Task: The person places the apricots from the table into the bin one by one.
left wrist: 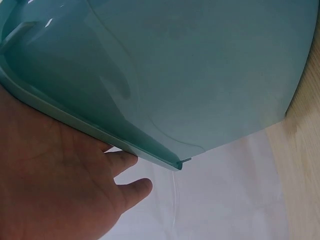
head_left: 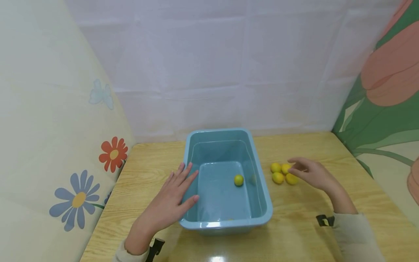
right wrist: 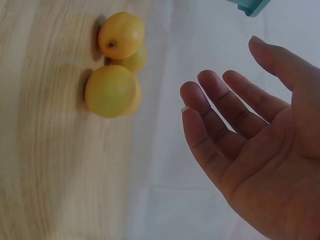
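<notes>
A light blue plastic tub (head_left: 262, 189) stands in the middle of the wooden table (head_left: 150, 163). One small yellow fruit (head_left: 238, 180) lies on its floor. My left hand (head_left: 173, 198) rests flat with straight fingers against the tub's left rim; the left wrist view shows the palm (left wrist: 55, 185) under the tub wall (left wrist: 190, 75). Several yellow fruits (head_left: 282, 173) lie in a cluster right of the tub. My right hand (head_left: 309, 171) hovers just over them with relaxed, empty fingers; in the right wrist view the fruits (right wrist: 112, 90) lie left of the open palm (right wrist: 260, 145).
White sheeting forms the back wall (head_left: 229, 65). A flower-print panel (head_left: 49, 127) closes the left side and a tulip-print panel (head_left: 389, 91) the right. Bare table shows in front of the tub and at the far right.
</notes>
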Tool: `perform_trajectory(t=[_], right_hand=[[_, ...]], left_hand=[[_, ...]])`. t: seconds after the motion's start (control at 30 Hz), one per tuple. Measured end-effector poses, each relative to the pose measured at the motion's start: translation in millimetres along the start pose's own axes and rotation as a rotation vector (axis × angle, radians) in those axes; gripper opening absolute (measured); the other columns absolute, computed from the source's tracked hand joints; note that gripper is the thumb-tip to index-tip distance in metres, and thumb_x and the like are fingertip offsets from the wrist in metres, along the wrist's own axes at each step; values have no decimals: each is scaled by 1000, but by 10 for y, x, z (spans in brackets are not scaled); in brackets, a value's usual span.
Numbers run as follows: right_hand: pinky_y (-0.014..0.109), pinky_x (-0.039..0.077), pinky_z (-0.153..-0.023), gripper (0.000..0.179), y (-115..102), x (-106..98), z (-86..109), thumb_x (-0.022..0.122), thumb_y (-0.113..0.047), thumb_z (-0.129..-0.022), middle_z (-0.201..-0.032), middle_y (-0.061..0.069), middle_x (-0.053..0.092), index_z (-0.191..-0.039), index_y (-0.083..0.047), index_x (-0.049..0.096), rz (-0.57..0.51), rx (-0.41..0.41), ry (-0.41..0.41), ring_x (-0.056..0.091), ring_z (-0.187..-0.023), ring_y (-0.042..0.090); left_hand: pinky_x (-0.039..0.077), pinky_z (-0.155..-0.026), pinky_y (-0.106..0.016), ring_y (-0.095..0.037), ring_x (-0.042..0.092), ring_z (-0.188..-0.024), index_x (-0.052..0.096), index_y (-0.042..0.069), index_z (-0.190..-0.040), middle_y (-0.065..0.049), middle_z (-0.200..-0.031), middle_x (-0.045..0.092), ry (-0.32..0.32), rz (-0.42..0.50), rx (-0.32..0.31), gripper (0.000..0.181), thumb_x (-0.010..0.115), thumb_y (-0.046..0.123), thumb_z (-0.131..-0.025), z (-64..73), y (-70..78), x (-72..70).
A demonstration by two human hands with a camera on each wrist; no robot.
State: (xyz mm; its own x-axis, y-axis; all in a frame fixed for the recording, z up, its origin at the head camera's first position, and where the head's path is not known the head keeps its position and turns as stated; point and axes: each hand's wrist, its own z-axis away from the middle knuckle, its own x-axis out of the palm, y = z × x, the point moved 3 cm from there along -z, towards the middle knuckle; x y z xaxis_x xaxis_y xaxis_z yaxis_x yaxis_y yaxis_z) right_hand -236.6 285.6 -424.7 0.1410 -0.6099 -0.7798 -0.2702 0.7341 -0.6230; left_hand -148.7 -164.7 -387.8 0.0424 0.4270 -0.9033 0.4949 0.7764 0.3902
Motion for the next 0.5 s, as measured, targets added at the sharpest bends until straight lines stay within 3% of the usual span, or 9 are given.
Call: perform_trajectory(t=[0.5], right_hand=[[57,54,-88,53,208,46,26,63,-38,-101,-112,16,71,-139,-1,57,38,59,-22,65,-107,38]], left_hand=[[10,-124,-58,-25,1,-158,28,20,-162,3,-170,7,-11,1,-9,71,48,54,-103,5,0,-6]])
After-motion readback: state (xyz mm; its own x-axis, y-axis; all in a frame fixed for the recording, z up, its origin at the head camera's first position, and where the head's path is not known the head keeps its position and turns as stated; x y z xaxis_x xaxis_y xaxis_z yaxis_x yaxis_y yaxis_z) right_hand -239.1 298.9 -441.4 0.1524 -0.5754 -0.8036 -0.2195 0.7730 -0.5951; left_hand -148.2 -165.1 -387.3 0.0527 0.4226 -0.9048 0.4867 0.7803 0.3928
